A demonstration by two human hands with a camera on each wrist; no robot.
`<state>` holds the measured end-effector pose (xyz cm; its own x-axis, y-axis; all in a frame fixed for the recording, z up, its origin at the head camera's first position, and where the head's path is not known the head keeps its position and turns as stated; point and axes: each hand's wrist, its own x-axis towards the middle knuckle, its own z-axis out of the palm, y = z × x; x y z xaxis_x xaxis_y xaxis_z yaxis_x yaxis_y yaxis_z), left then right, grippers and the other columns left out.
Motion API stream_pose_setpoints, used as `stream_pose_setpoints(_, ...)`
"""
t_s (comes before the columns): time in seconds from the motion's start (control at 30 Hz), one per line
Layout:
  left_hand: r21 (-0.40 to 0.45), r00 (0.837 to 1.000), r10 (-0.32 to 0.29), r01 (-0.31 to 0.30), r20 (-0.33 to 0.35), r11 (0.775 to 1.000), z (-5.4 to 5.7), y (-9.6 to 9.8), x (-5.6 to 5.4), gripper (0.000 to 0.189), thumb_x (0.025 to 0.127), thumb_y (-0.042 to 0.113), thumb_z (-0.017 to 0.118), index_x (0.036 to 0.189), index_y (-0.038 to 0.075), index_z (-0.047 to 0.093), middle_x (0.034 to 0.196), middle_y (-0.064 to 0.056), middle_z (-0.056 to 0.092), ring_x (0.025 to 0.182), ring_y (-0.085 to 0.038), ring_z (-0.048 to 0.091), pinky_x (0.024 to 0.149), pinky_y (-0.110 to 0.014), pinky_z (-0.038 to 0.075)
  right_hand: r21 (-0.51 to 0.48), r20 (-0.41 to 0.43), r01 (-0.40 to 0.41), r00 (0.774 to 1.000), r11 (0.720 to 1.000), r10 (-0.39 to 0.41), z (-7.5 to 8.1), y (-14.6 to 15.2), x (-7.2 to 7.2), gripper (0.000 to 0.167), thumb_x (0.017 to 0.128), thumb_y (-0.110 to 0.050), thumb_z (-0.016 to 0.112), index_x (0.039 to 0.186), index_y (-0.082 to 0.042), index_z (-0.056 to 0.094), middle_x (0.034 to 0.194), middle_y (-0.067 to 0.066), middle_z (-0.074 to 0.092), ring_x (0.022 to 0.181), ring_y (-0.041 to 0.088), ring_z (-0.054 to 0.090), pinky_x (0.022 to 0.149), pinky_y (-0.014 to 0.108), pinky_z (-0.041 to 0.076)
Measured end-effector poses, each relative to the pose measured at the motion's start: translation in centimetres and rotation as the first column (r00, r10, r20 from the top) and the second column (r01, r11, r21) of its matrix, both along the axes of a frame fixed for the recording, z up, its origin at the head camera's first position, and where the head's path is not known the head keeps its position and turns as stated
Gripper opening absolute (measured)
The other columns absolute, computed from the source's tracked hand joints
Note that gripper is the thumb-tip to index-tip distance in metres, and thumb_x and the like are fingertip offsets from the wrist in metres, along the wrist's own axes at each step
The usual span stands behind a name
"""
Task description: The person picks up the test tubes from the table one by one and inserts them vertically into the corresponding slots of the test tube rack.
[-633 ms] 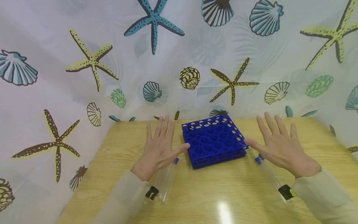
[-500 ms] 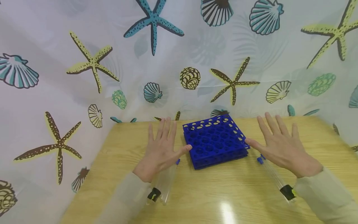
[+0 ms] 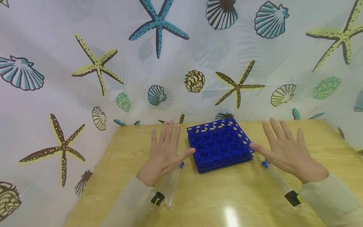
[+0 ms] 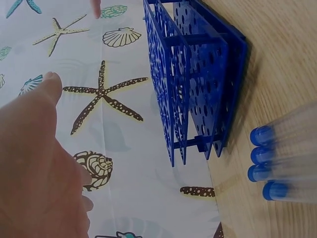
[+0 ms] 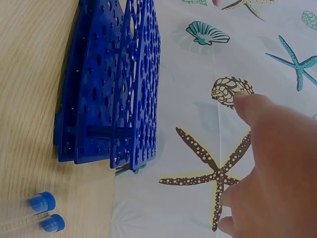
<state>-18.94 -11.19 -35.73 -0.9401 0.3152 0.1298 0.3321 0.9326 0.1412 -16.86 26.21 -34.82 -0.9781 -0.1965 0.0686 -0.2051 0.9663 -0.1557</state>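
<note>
A blue test tube rack (image 3: 218, 146) with round holes stands at the middle of the table, turned slightly. My left hand (image 3: 164, 154) is held to the left of it, fingers straight and spread, holding nothing. On the rack's other side is my right hand (image 3: 287, 154), likewise spread and holding nothing. Clear test tubes (image 3: 172, 186) with blue caps lie partly behind the left hand and wrist; several of their caps (image 4: 262, 154) show in the left wrist view. Beside the right wrist lie more clear tubes (image 3: 276, 178); two blue caps (image 5: 52, 223) appear in the right wrist view.
The wooden table (image 3: 227, 195) runs back to a white curtain (image 3: 175, 104) printed with starfish and shells, which also closes off the sides. A dark band (image 3: 157, 198) is at the left wrist and another dark band (image 3: 292, 198) at the right.
The head view has shifted slightly, so the whole scene sits a little lower and to the right. Both hands keep their spread pose, and the rack and tubes stay put.
</note>
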Motion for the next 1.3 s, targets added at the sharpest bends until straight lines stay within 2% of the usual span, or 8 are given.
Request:
stream_pose_setpoints(0.2,0.013,1.000,0.006,-0.006,0.000,1.000,-0.5,0.5,0.0,0.101,0.086,0.086,0.021,0.159,0.021,-0.005,0.166,-0.006,-0.015,0.152,-0.021,-0.021,0.120,-0.058,-0.015,-0.008,0.007,-0.001,1.000,1.000,0.001,-0.8,-0.1,-0.2,0.094,0.096,-0.070,0.037,0.159,-0.009,0.002,0.165,0.023,-0.002,0.148,0.053,0.004,0.103,0.082,-0.004)
stream_pose_setpoints(0.5,0.046,1.000,0.020,-0.020,0.007,0.999,-1.2,1.4,-0.3,0.109,0.084,0.086,0.034,0.160,0.016,-0.001,0.168,-0.010,-0.005,0.155,-0.028,-0.011,0.123,-0.056,-0.002,-0.043,0.063,-0.005,0.998,0.999,0.008,-1.2,-1.0,-0.9,0.095,0.096,-0.071,0.034,0.159,-0.008,0.002,0.164,0.025,0.003,0.147,0.054,0.007,0.104,0.082,-0.002)
stream_pose_setpoints(0.6,0.065,0.999,0.026,-0.027,0.019,0.997,-1.7,1.7,-0.4,0.113,0.082,0.086,0.040,0.160,0.012,0.004,0.167,-0.014,0.006,0.155,-0.033,0.001,0.124,-0.054,0.007,-0.046,0.075,-0.003,0.997,0.999,0.006,-1.3,-1.5,-1.2,0.095,0.097,-0.071,0.031,0.158,-0.004,0.005,0.162,0.029,0.010,0.145,0.055,0.013,0.105,0.080,0.005)
stream_pose_setpoints(0.7,0.088,0.998,0.031,-0.035,0.046,0.995,-2.1,2.1,-0.5,0.112,0.083,0.084,0.042,0.159,0.008,0.012,0.162,-0.017,0.021,0.151,-0.037,0.016,0.123,-0.054,0.018,-0.042,0.074,-0.003,0.997,0.999,0.006,-1.6,-2.0,-1.6,0.093,0.099,-0.069,0.027,0.156,0.004,0.013,0.156,0.034,0.024,0.138,0.057,0.027,0.102,0.076,0.025)
stream_pose_setpoints(0.87,0.068,0.992,0.052,-0.060,0.117,0.996,-2.5,3.1,-0.3,0.103,0.087,0.080,0.041,0.152,0.002,0.030,0.147,-0.019,0.044,0.136,-0.036,0.041,0.115,-0.050,0.035,-0.042,0.108,0.001,0.994,0.999,0.003,-2.6,-2.4,-2.2,0.091,0.103,-0.063,0.021,0.146,0.016,0.027,0.138,0.043,0.043,0.118,0.059,0.049,0.079,0.065,0.050)
stream_pose_setpoints(1.1,-0.015,0.985,0.065,-0.063,0.161,0.998,-3.0,4.1,-0.2,0.087,0.091,0.074,0.042,0.128,-0.004,0.055,0.109,-0.014,0.064,0.100,-0.028,0.061,0.092,-0.042,0.051,-0.070,0.155,0.010,0.988,0.998,0.001,-3.8,-2.9,-2.6,0.085,0.105,-0.058,0.022,0.130,0.020,0.046,0.119,0.041,0.057,0.102,0.054,0.061,0.082,0.061,0.051)
stream_pose_setpoints(1.2,-0.033,0.986,0.047,-0.043,0.161,0.999,-3.2,4.1,-0.2,0.081,0.092,0.069,0.046,0.129,-0.002,0.055,0.092,-0.009,0.064,0.080,-0.021,0.061,0.077,-0.038,0.053,-0.102,0.195,0.013,0.981,0.995,0.007,-4.0,-3.3,-2.9,0.078,0.106,-0.054,0.024,0.117,0.017,0.054,0.098,0.031,0.065,0.082,0.041,0.066,0.071,0.053,0.052)
stream_pose_setpoints(1.3,-0.016,0.986,0.018,-0.015,0.167,1.000,-3.3,4.2,-0.4,0.069,0.093,0.065,0.049,0.118,0.002,0.061,0.077,-0.003,0.058,0.064,-0.016,0.053,0.061,-0.033,0.049,-0.119,0.180,0.019,0.984,0.993,0.003,-4.3,-3.7,-3.1,0.065,0.106,-0.050,0.029,0.097,0.009,0.055,0.075,0.016,0.059,0.061,0.026,0.056,0.057,0.042,0.046)
